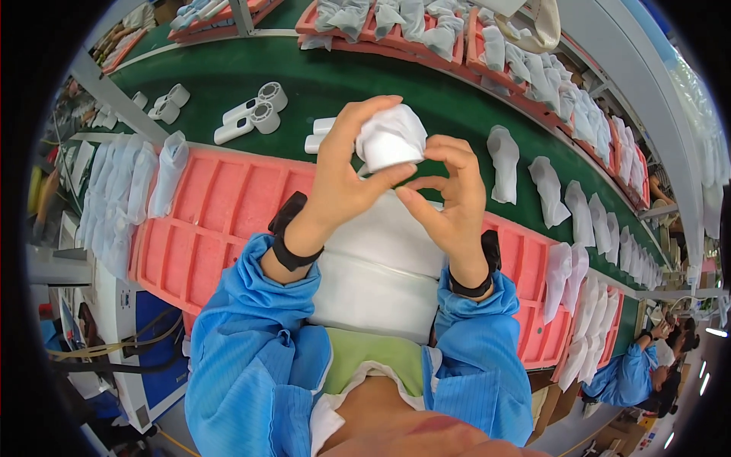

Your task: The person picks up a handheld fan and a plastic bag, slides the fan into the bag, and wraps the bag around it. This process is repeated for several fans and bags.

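Observation:
Over the near edge of the green belt, I hold up a white rounded part wrapped in a thin white bag (pixel 391 139). My left hand (pixel 346 156) is closed around its left side, thumb across the lower front and fingers over the top. At its right side, my right hand (pixel 453 190) has curled fingers touching the wrap, with thumb and a fingertip drawn together. The far side of the part is hidden. Below my hands, a stack of flat white bags (pixel 373 297) lies before my chest, over the pink tray (pixel 202 198).
Bare white handle-shaped parts with round ends (pixel 255 114) lie on the green belt (pixel 205 84) to the left. Bagged parts (pixel 502 164) line it to the right. Pink trays of bagged parts (pixel 381 42) stand beyond. Another person (pixel 636 373) works at far right.

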The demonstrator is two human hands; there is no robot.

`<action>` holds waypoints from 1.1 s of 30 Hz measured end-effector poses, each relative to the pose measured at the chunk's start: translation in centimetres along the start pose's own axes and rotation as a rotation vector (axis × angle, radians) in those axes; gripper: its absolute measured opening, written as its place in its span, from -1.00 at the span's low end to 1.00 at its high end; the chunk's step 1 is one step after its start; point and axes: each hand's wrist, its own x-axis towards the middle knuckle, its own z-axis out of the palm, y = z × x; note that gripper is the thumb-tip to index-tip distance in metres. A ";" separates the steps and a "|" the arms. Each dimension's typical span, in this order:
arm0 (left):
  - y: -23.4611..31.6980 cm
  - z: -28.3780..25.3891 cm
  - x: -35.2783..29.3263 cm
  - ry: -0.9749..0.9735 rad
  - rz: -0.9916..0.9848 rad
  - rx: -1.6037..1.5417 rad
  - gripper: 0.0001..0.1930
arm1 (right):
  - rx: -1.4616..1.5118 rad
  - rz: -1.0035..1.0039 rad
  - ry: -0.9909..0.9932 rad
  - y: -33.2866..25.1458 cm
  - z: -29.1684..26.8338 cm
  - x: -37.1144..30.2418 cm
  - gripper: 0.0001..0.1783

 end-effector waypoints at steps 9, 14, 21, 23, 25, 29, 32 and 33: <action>0.6 -0.9 0.2 -0.299 0.032 -0.553 -0.57 | -0.094 0.163 -0.431 2.1 -1.1 0.1 -0.40; 0.4 -0.4 -0.2 0.203 -0.037 -0.081 -0.59 | -0.317 0.065 -0.271 3.3 -1.6 0.6 -0.46; 0.3 1.1 -1.3 0.217 0.369 0.459 -0.74 | -0.651 0.061 -0.088 2.7 0.1 0.0 -0.57; 0.3 0.9 -1.2 0.226 0.348 0.475 -0.77 | -0.595 0.071 -0.074 2.7 -0.2 0.1 -0.57; 0.4 0.5 -1.0 0.253 0.308 0.512 -0.81 | -0.483 0.084 -0.050 2.8 -0.6 0.2 -0.57; -1.0 -2.6 0.9 0.423 -0.017 0.178 -0.81 | -0.303 0.228 -0.290 1.3 -2.1 0.2 -0.58; -2.5 -2.3 0.8 0.303 0.002 0.296 -0.82 | -0.297 0.347 -0.167 4.9 -3.8 0.8 -0.59; -2.7 -1.7 0.8 0.243 0.013 0.347 -0.82 | -0.300 0.407 -0.103 6.6 -4.7 1.2 -0.60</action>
